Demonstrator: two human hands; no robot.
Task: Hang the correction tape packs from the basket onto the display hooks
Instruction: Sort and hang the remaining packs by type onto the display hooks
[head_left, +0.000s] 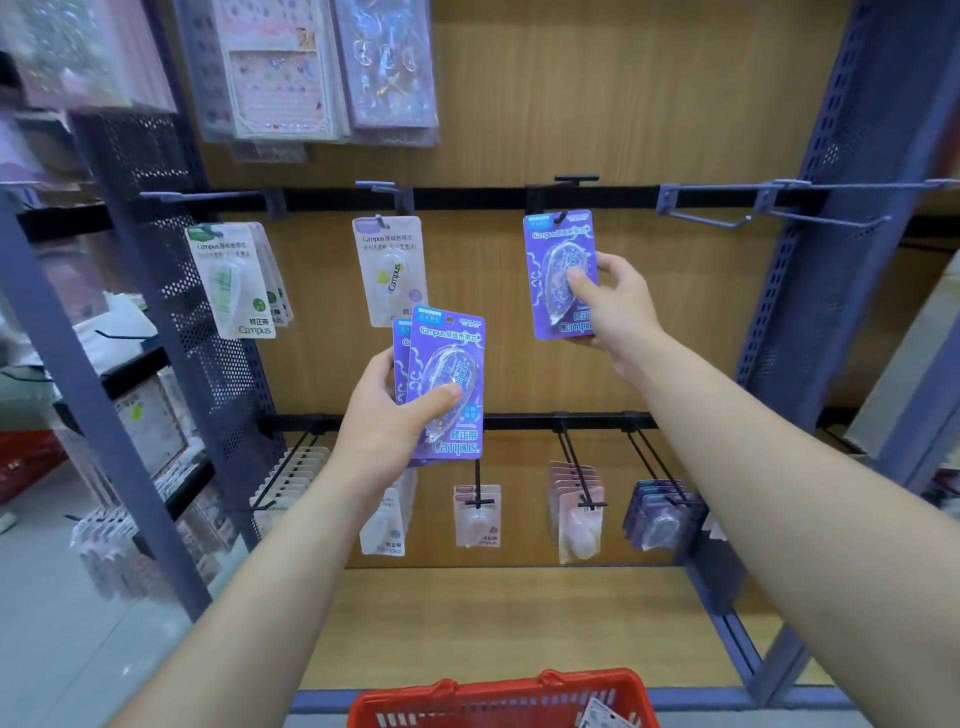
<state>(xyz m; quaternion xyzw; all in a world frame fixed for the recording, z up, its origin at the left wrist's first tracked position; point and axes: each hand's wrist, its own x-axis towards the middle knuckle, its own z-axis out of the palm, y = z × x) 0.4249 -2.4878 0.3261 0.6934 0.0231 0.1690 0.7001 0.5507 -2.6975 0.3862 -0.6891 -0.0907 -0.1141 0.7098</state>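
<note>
A red basket (498, 699) is seen at the btm edge, in the middle. One white pack (605, 716) is seen lying in it, at its R side. The rest of the inside is cut off by the frame edge.

On the shelf wall, top L, sticker sheets (280, 67) are hung. On the upper rail, green packs (234, 280) are hung on the L hook, a few in a row. Next to them, a pale pack (389, 270) w/ a yellow bit is hung on a grey hook. Lower down, more packs (576, 514) are hung in rows on the btm rail: white, pink & dark purple.

The L hand (387, 421) is held up in front of the shelf, arm stretched fwd. Two purple packs (449, 379) are gripped in it, one behind the other. The thumb is pressed on the front clear bump & the fingers are tucked behind. The packs are held upright, just below the pale pack.

The R hand (610, 304) is raised higher, to the R. A single purple pack (558, 275) is pinched in it, thumb on the clear bump, fingers round the R edge. The top hole of this pack is right at a black hook (560, 217) on the upper rail. If it's slid all the way on can't be told. Further R, grey hooks (711, 223) are seen sticking out.
</note>
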